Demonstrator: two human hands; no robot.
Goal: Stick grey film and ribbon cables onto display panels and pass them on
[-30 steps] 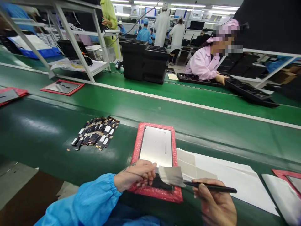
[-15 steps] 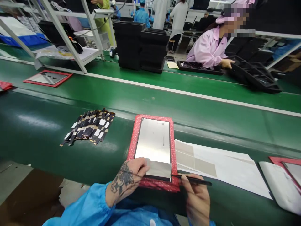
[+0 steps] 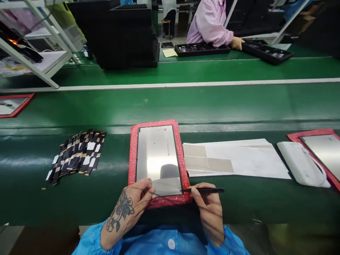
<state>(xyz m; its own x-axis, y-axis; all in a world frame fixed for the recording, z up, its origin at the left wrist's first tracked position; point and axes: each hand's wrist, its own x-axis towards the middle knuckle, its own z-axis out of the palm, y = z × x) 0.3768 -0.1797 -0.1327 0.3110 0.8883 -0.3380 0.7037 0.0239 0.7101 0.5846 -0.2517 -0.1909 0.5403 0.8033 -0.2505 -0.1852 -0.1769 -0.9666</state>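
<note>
panel (image 3: 156, 156) lying flat in red tray (image 3: 132, 152) at near edge of green belt (image 3: 186, 106), right in front of the body. grey film (image 3: 166, 186) laid over the panel's near end, its far edge a soft curve across the metal; rest of the panel bare and reflective. looks mostly seated, though hard to tell whether pressed flat all the way to the corners.

left hand (image 3: 130, 205) curled at the near left corner, fingertips (image 3: 147, 187) closed down on the film's left edge, pinching or pinning it against the tray; cannot tell which. right hand (image 3: 208, 209) closed around a thin black tool (image 3: 205, 190), gripped like a pen, tip touching the film's right edge at the tray wall.

judged from this: film placed and roughly lined up on the near end, edges under work at both sides. left to do, by the look of it: finishing the right edge with the tool and letting go of both sides.

stack of black flex strips (image 3: 77, 154) to the left on the belt, well apart from the tray, untouched. white sheets (image 3: 239, 159) with grey patches just right of the tray. further right a white pad (image 3: 301, 163) and another red tray (image 3: 316, 134) with a panel, partly cut off. another tray (image 3: 13, 106) far left. across the belt, a person in pink (image 3: 209, 21) with a hand at black trays (image 3: 202, 49).
</note>
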